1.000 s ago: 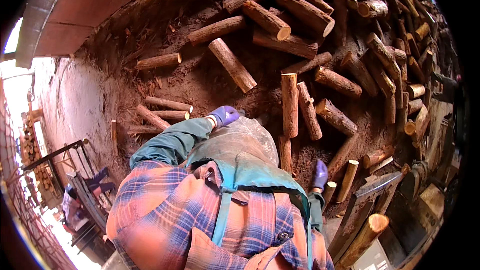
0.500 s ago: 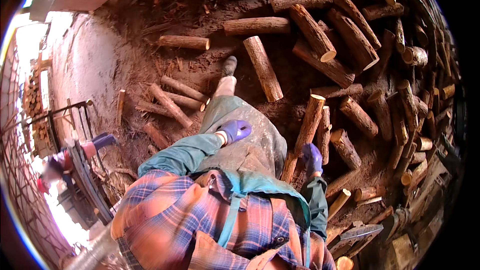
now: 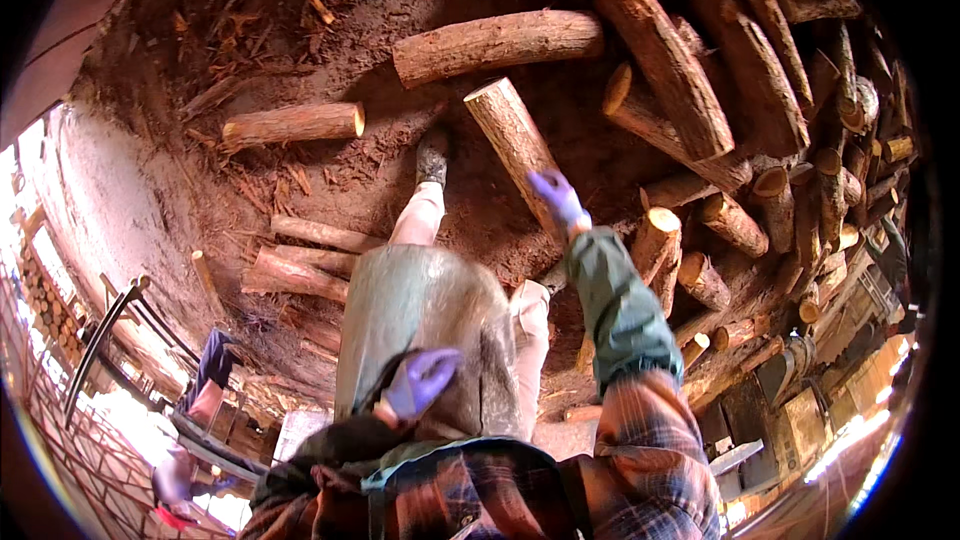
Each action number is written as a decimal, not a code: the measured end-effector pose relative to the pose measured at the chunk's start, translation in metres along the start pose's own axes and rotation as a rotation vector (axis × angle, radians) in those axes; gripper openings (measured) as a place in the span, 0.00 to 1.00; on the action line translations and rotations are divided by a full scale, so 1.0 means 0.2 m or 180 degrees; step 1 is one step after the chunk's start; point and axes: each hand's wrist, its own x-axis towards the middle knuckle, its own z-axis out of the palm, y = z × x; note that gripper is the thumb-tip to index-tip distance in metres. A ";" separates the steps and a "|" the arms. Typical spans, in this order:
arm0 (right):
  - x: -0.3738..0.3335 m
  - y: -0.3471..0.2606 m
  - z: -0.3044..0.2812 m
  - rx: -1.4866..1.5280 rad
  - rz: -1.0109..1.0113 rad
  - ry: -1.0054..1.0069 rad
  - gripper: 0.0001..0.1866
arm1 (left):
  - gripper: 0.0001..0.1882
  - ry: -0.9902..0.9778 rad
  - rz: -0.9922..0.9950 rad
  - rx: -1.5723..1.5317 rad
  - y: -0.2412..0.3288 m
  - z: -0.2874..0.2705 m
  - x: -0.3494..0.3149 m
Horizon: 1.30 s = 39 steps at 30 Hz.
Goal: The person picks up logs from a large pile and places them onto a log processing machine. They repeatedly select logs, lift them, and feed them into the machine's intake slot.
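Note:
My right hand (image 3: 558, 199), in a purple glove, reaches forward over the near part of a thick cut log (image 3: 508, 130) lying slanted on the ground. Its fingers are stretched out and apart over the bark; whether they touch it I cannot tell. My left hand (image 3: 420, 383), also purple-gloved, is held in front of the grey-green apron (image 3: 420, 290). Its fingers are loosely curved, with a gap to the thumb and nothing seen between them. One shoe (image 3: 432, 155) stands left of the slanted log.
A long log (image 3: 500, 43) lies beyond, and a shorter log (image 3: 295, 125) to the left. Many logs are heaped on the right, among them a thick log (image 3: 668, 65). Bark scraps cover the brown ground. At lower left, a dark metal frame (image 3: 100, 340) stands near another person's sleeve (image 3: 212, 360).
My right hand has moved forward and left, from beside an upright log to the slanted log. My body has bent forward, and my left hand has drawn back nearer my waist.

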 end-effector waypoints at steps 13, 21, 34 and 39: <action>1.03 -0.45 0.43 -0.2127 -0.0109 0.0886 0.43 | 0.16 0.0326 -0.1601 -0.1207 -0.02 -0.06 0.35; -0.42 0.15 0.30 -0.1547 -0.2120 0.1212 0.36 | 0.34 0.0717 -0.1226 -0.1781 -0.23 -0.04 1.26; -0.67 1.26 -0.12 0.5128 -0.0183 -0.0148 0.30 | 0.37 -0.0814 0.1079 0.2475 -0.19 0.75 0.79; -1.14 1.10 -0.35 0.5822 -0.0248 -0.0951 0.29 | 0.43 -0.1073 0.1225 0.3926 0.03 1.22 0.22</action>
